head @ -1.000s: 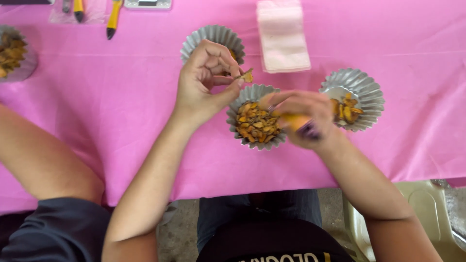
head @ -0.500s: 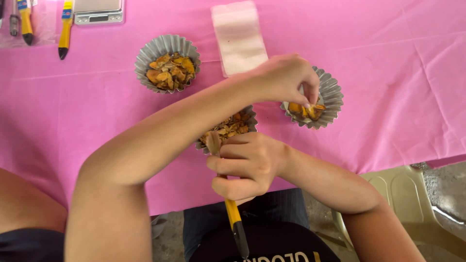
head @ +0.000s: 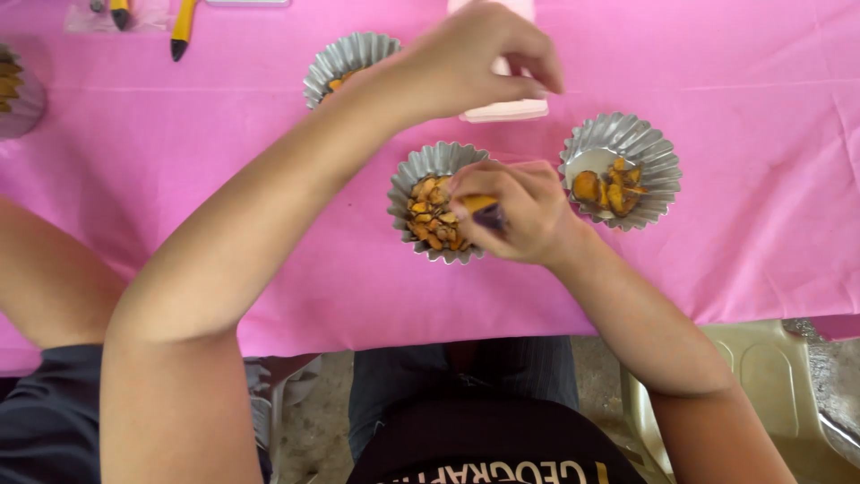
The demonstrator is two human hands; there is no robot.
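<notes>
My right hand point(head: 528, 213) is shut on a yellow-handled tool point(head: 478, 203) and rests over the middle fluted metal tin point(head: 405, 186), which is heaped with orange-brown dried pieces point(head: 430, 215). My left hand point(head: 479, 54) hovers higher up, past the middle tin. Its fingertips are pinched together and I see nothing between them. My left forearm crosses the frame diagonally. To the right, a second tin point(head: 661, 152) holds a few larger orange pieces point(head: 609, 188). A third tin point(head: 345, 56) at the back is partly hidden by my left arm.
A pink cloth point(head: 179, 179) covers the table. A pale pink packet point(head: 506, 109) lies behind the middle tin. Yellow-handled tools point(head: 182, 27) lie at the back left, near another bowl point(head: 13, 94). Another person's arm point(head: 45, 278) rests at the left edge. A plastic chair point(head: 770, 376) stands at the lower right.
My left hand has lifted off the right tin and drawn back toward the middle, fingers pinched. My right hand has moved up over the middle tin with the tool.
</notes>
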